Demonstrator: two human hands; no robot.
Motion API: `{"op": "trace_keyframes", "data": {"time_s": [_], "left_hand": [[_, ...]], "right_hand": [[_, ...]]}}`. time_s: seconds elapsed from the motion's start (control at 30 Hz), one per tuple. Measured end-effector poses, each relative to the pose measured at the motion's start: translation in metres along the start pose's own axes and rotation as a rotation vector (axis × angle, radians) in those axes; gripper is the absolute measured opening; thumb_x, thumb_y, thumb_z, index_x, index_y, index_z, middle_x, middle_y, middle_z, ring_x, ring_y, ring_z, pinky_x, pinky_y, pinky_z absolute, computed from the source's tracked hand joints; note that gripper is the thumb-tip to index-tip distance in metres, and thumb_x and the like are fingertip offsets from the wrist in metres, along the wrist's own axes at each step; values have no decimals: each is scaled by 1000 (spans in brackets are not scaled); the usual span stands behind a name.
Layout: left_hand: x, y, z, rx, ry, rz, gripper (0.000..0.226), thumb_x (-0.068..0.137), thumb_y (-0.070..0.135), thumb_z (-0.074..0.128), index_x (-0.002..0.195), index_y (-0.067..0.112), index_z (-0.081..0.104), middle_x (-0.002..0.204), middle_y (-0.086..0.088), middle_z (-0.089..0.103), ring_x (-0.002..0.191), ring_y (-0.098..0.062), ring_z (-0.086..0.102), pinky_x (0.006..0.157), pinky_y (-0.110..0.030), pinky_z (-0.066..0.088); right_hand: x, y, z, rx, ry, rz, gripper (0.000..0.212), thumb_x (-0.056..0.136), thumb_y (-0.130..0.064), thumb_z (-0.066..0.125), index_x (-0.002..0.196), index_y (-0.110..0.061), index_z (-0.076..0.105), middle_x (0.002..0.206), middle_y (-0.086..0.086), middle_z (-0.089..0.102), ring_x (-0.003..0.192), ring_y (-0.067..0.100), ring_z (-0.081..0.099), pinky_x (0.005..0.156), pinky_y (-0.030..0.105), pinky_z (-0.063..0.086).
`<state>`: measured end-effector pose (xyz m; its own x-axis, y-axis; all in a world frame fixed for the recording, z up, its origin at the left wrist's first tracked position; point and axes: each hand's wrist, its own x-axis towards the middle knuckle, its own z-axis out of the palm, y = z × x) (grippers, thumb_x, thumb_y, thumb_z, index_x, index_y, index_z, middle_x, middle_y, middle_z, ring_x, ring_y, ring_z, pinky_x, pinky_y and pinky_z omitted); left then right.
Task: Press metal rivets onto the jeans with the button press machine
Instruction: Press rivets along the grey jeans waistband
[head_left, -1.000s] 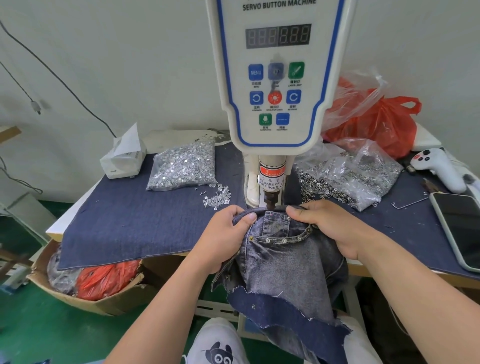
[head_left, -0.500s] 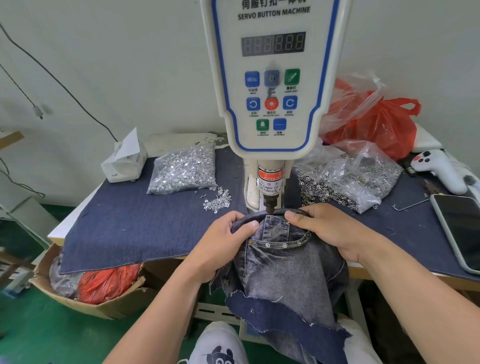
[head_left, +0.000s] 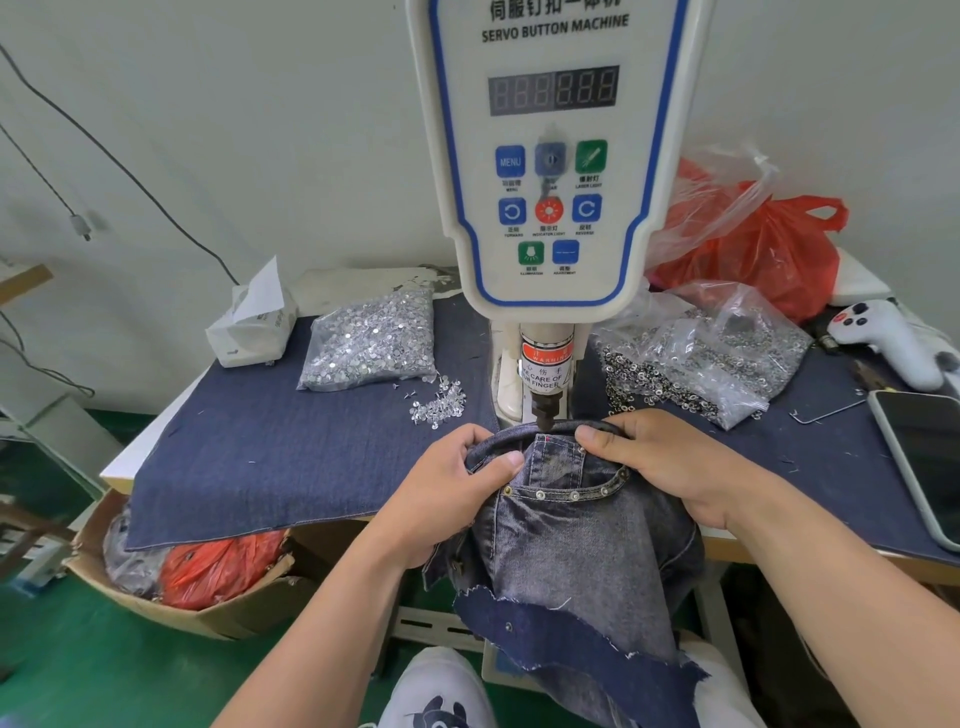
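Note:
A piece of dark grey jeans (head_left: 571, 545) with a pocket hangs over the table's front edge, its waistband folded up under the punch (head_left: 544, 408) of the white servo button machine (head_left: 550, 156). Several metal rivets (head_left: 574, 496) line the pocket's curved edge. My left hand (head_left: 447, 493) grips the waistband on the left, thumb on top. On the right, my right hand (head_left: 670, 467) pinches the waistband beside the punch. Both hands hold the cloth taut just in front of the machine's head.
A clear bag of silver rivet pins (head_left: 371, 345) and loose pins (head_left: 439, 405) lie left of the machine; a bag of ring caps (head_left: 696, 358) lies right. A tissue box (head_left: 252, 325), red bag (head_left: 769, 249), white controller (head_left: 883, 338) and phone (head_left: 922, 457) sit around. A cardboard box (head_left: 208, 608) stands below.
The view has tilted up a little, showing more of the machine panel. Both hands keep their grip on the waistband, shifted slightly under the punch.

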<state>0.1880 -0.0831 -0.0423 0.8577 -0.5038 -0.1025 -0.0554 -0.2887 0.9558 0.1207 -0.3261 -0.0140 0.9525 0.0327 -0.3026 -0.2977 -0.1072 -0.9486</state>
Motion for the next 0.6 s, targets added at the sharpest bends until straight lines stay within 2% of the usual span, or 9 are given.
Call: {"op": "trace_keyframes", "data": {"time_s": [0.43,0.6], "left_hand": [[0,-1,1,-16,2,-6,16,100,33,72,99,20,64,68,19,66,61,2,58,57,-10,42],[0,0,1,-44,-2,-26,16,100,34,72,100,20,64,71,16,68,64,-1,61,59,-11,45]], "right_hand": [[3,3,-3,9,-22,-12,37,81,-49,72,100,-19,81,107,10,79,104,23,75,93,38,57],[2,4,-4,8,-30,-16,36,82,-48,71,100,-19,81,107,10,79,103,23,75,90,36,58]]}}
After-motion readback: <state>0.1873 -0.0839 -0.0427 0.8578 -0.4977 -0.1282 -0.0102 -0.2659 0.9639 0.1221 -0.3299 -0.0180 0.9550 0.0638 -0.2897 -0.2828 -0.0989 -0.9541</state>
